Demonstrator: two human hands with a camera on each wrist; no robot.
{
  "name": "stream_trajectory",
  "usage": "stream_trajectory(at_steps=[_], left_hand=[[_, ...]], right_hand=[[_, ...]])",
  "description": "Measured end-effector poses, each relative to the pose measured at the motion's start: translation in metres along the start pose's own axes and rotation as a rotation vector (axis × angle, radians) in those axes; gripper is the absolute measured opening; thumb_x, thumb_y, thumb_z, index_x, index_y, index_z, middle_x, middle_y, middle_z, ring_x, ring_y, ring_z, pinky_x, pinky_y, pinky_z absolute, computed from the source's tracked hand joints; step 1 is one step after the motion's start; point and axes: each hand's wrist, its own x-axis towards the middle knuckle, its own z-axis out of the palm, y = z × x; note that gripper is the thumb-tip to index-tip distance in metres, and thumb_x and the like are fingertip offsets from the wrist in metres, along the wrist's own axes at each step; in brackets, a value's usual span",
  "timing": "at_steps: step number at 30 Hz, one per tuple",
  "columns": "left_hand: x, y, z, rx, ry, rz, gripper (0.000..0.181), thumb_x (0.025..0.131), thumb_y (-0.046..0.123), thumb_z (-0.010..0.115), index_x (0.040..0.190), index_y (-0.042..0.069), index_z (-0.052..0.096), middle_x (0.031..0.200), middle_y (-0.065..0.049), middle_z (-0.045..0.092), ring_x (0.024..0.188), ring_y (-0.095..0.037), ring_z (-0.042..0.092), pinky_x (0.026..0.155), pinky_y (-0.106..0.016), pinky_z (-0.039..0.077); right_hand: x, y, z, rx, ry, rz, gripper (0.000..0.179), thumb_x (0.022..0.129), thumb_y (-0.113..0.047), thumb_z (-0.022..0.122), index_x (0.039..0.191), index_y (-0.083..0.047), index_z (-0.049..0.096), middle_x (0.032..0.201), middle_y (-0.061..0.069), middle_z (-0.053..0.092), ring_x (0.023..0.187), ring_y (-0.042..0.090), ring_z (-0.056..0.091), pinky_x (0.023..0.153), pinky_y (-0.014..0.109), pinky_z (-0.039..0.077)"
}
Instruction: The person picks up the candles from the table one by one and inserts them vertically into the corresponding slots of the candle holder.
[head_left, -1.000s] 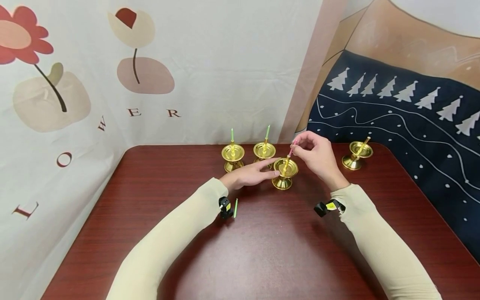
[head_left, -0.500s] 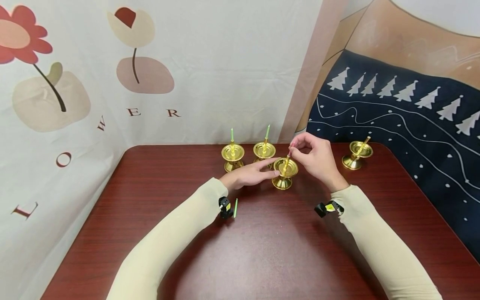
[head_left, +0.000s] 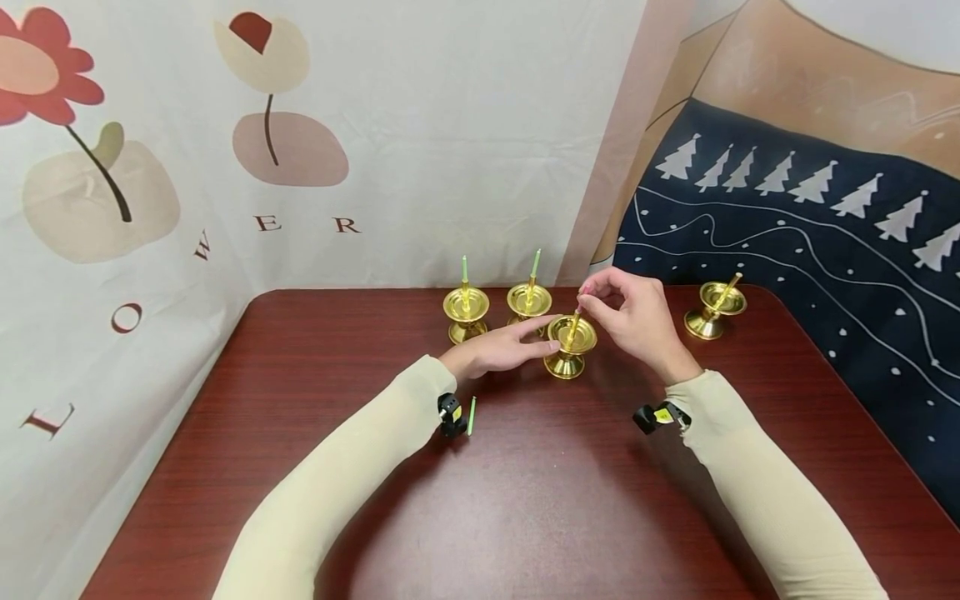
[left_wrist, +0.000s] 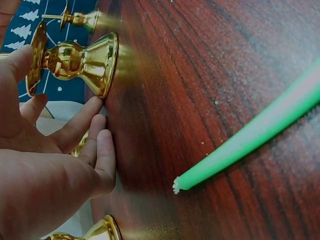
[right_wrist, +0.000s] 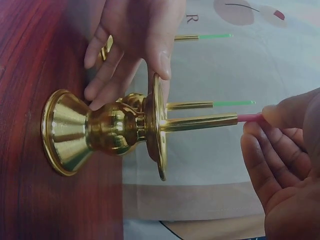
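Note:
My left hand (head_left: 504, 348) steadies a brass candlestick (head_left: 564, 367) with its fingers extended. In the right wrist view its thumb touches the edge of the drip dish (right_wrist: 159, 150). My right hand (head_left: 636, 323) pinches a thin pink candle (right_wrist: 247, 118) between thumb and fingertips. The candle's lower end is at the mouth of the candlestick's tube (right_wrist: 202, 122), in line with it; how deep it sits is hidden. The candlestick stands upright on the table. Below my left wrist lies a loose green candle (head_left: 471, 415), its wick end close up in the left wrist view.
Behind my left hand stand two brass candlesticks, the left one (head_left: 466, 310) and the right one (head_left: 529, 302), each holding a green candle. Another candlestick (head_left: 714, 310) without a coloured candle stands at the table's (head_left: 525, 517) far right. Printed cloths (head_left: 420, 150) hang behind.
My right hand has come slightly down and left, bringing the pink candle down to the tube. Less of the candle shows now. The left hand has stayed put.

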Motion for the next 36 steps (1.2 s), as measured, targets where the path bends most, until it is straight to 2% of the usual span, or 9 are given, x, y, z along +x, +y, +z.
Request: stream_trajectory(at_steps=[8, 15, 20, 25, 36], left_hand=[[0.0, 0.0, -0.001, -0.003, 0.0, -0.011, 0.07, 0.112, 0.043, 0.064, 0.174, 0.027, 0.037, 0.168, -0.007, 0.048, 0.151, -0.024, 0.049, 0.127, -0.045, 0.033], [0.001, -0.002, -0.001, -0.008, -0.007, -0.013, 0.068, 0.112, 0.042, 0.064, 0.173, 0.027, 0.038, 0.166, -0.006, 0.051, 0.148, -0.022, 0.052, 0.125, -0.043, 0.035], [0.002, -0.002, -0.001, -0.012, -0.006, -0.012, 0.069, 0.112, 0.044, 0.064, 0.174, 0.028, 0.038, 0.168, -0.007, 0.049, 0.151, -0.024, 0.048, 0.126, -0.045, 0.033], [0.003, -0.003, 0.0, -0.012, -0.006, -0.008, 0.069, 0.112, 0.044, 0.064, 0.174, 0.028, 0.038, 0.169, -0.006, 0.047, 0.152, -0.024, 0.047, 0.127, -0.046, 0.033], [0.004, -0.004, -0.001, -0.011, -0.014, 0.0, 0.068, 0.112, 0.043, 0.064, 0.173, 0.028, 0.039, 0.17, -0.006, 0.046, 0.155, -0.024, 0.042, 0.127, -0.047, 0.031]], right_hand=[[0.002, -0.001, -0.001, -0.016, -0.022, -0.005, 0.006, 0.098, 0.002, 0.081, 0.101, -0.001, 0.077, 0.091, 0.01, 0.079, 0.074, 0.02, 0.07, 0.068, 0.013, 0.053], [0.004, 0.001, -0.004, 0.002, -0.077, 0.054, 0.003, 0.1, -0.001, 0.081, 0.102, -0.001, 0.079, 0.092, 0.008, 0.079, 0.075, 0.018, 0.068, 0.069, 0.016, 0.053], [0.004, 0.002, -0.005, -0.044, -0.088, 0.022, 0.004, 0.099, -0.001, 0.082, 0.102, -0.002, 0.081, 0.09, 0.006, 0.079, 0.075, 0.02, 0.065, 0.067, 0.017, 0.05], [0.004, 0.004, -0.004, -0.095, -0.071, -0.023, 0.004, 0.098, -0.001, 0.083, 0.1, -0.005, 0.082, 0.09, 0.005, 0.078, 0.078, 0.02, 0.061, 0.067, 0.015, 0.046], [-0.002, 0.011, 0.004, -0.087, 0.007, -0.082, 0.007, 0.097, 0.001, 0.083, 0.095, -0.006, 0.081, 0.087, 0.004, 0.078, 0.07, 0.017, 0.059, 0.062, 0.016, 0.043]])
